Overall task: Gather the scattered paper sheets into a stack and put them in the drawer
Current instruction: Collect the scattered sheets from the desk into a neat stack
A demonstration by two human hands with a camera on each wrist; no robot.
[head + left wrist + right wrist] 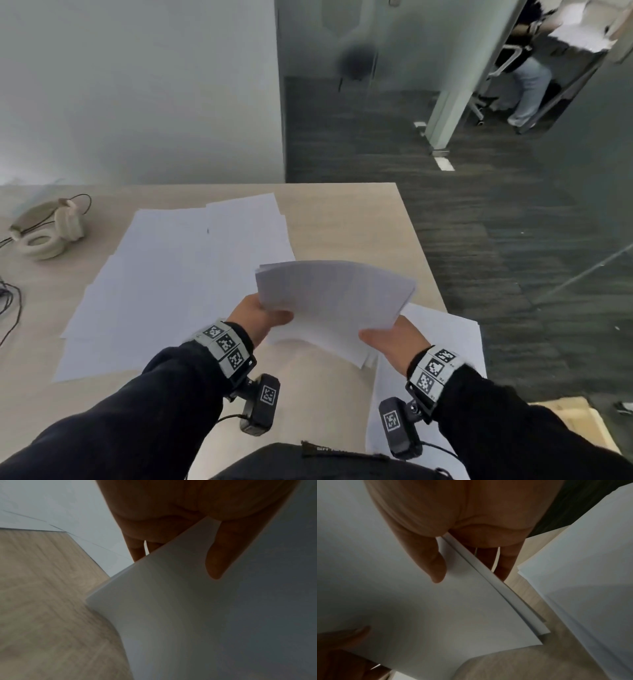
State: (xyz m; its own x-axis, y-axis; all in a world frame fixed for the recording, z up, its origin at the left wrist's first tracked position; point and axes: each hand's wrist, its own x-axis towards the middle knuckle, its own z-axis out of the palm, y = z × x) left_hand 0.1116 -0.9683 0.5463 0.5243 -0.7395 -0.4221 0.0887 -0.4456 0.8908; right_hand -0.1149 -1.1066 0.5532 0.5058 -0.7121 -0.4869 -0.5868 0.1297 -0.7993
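Both hands hold a small stack of white sheets (pixel 329 301) above the near right part of the wooden table (pixel 342 212). My left hand (pixel 263 317) pinches the stack's left edge, thumb on top, fingers beneath. My right hand (pixel 387 337) pinches the right edge the same way. The left wrist view shows the thumb (pixel 217 555) on the stack (pixel 205 615). The right wrist view shows the thumb (pixel 435 566) on the stack (pixel 419 601), whose sheet edges sit slightly uneven. More loose sheets (pixel 178 274) lie spread across the table's middle, and others (pixel 438 346) lie at the near right corner. No drawer is in view.
Beige headphones (pixel 48 229) with a cable lie at the table's far left. Dark cables (pixel 10 301) trail at the left edge. Right of the table is dark carpet (pixel 479 240) and a glass partition (pixel 455 85). A seated person (pixel 527 75) is far off behind it.
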